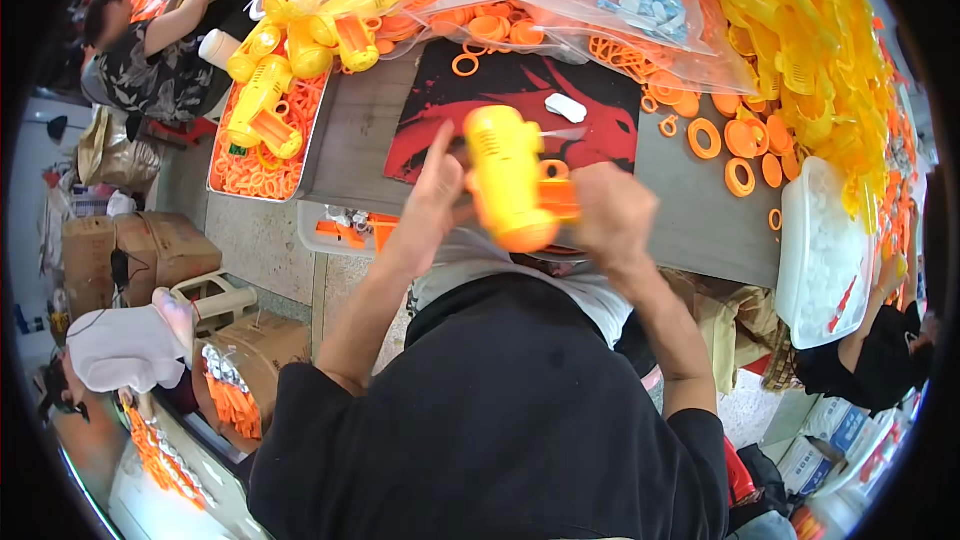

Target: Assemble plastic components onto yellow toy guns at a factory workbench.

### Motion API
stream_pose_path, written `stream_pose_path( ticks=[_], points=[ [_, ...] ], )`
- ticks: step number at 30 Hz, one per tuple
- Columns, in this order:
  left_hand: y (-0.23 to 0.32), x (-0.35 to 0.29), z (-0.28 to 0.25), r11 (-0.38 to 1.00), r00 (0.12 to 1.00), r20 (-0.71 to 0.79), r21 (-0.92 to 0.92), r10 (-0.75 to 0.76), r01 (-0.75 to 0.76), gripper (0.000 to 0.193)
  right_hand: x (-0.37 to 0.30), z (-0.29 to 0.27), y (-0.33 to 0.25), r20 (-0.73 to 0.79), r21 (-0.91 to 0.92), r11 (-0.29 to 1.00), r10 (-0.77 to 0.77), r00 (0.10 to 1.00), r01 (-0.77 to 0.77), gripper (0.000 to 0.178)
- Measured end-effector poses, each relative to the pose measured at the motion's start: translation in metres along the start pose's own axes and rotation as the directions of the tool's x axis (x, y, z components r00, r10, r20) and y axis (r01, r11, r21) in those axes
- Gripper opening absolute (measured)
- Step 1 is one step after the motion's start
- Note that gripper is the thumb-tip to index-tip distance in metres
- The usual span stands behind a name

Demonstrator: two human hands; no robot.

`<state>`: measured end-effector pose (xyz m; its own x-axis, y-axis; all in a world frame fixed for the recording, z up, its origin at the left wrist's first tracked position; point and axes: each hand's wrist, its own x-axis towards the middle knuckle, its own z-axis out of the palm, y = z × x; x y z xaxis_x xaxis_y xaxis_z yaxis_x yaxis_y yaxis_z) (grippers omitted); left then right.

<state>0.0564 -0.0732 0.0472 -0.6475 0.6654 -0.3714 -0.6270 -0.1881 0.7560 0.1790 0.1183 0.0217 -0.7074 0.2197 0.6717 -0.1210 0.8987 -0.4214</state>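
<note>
Above the table's near edge is a yellow plastic toy gun body [505,180], blurred by motion, with an orange piece [562,202] jutting from its right side. My left hand [432,195] grips its left side, one finger stretched upward and the others partly hidden behind it. At the orange piece, my right hand [615,215] is closed in a blurred fist; what it holds is hidden. A faint thin streak shows above that fist, too smeared to name. Beyond the toy lies a red and black mat [420,130] with a small white oval piece [566,107] on it.
A tray [213,183] of small orange parts, topped with yellow bodies, stands at left. Yellow parts [790,40] are heaped at far right, near loose orange rings [704,138]. A white bin [795,240] stands at right. Other people sit at both sides.
</note>
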Motion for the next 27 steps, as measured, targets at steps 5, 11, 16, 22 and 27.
stream_pose_path(
  ticks=[5, 11, 16, 22, 27],
  points=[
    [0.003, -0.009, -0.071, 0.955, 0.953, -0.182, -0.133, 0.241, -0.267, 0.046, 0.052, 0.079, -0.026, 0.478, 0.535, 0.742, 0.128, 0.869, -0.404, 0.014],
    [0.009, -0.028, -0.091, 0.91, 0.926, -0.138, -0.185, 0.351, -0.372, 0.05, 0.089, 0.181, 0.056, 0.166, -0.123, 0.991, -0.025, 0.986, 0.046, 0.02],
    [0.015, -0.01, -0.088, 0.906, 0.918, -0.181, -0.18, 0.352, -0.383, 0.046, 0.074, 0.15, 0.026, 0.123, -0.088, 0.996, 0.009, 0.992, 0.002, 0.014],
    [0.03, 0.034, -0.028, 0.767, 0.81, 0.007, 0.317, 0.586, -0.558, 0.068, 0.065, 0.07, 0.008, 0.385, 0.537, 0.613, 0.433, 0.815, -0.58, 0.027],
    [0.03, 0.045, -0.003, 0.493, 0.73, 0.239, 0.601, 0.64, -0.629, 0.076, 0.061, 0.037, 0.005, 0.253, 0.542, 0.664, 0.455, 0.854, -0.515, 0.047]
  ],
)
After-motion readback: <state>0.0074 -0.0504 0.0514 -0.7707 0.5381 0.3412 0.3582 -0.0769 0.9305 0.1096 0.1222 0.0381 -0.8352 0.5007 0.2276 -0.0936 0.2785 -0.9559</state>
